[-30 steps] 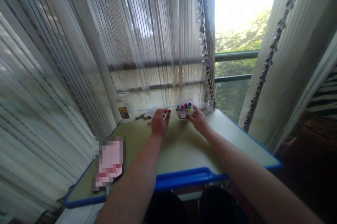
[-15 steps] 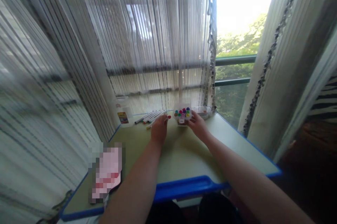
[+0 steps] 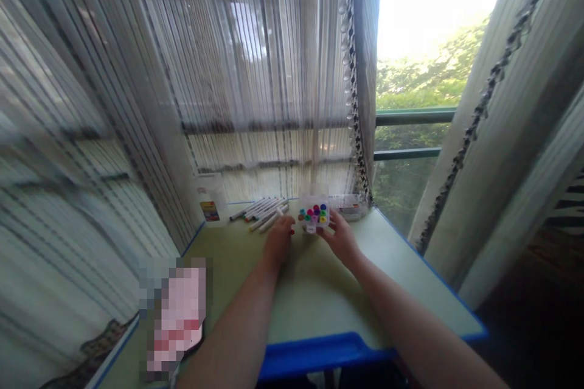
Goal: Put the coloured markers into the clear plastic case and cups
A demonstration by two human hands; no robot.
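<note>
My left hand (image 3: 278,241) rests on the green desk (image 3: 314,291), fingers closed round a white marker with a red cap (image 3: 286,224). Just right of it, my right hand (image 3: 340,237) grips the side of a small clear box (image 3: 312,214) that holds several markers standing upright with coloured caps. Several more white markers (image 3: 260,212) lie loose on the desk behind my left hand.
A white bottle with a coloured label (image 3: 208,201) stands at the back left. A blurred-out flat object (image 3: 176,316) lies at the near left. A clear lid or tray (image 3: 350,206) sits behind the box. Striped curtains (image 3: 228,72) and an open window (image 3: 415,133) back the desk.
My left hand has drawn the red-capped marker a little nearer to the box. The camera has tipped upward, so the desk sits lower in view.
</note>
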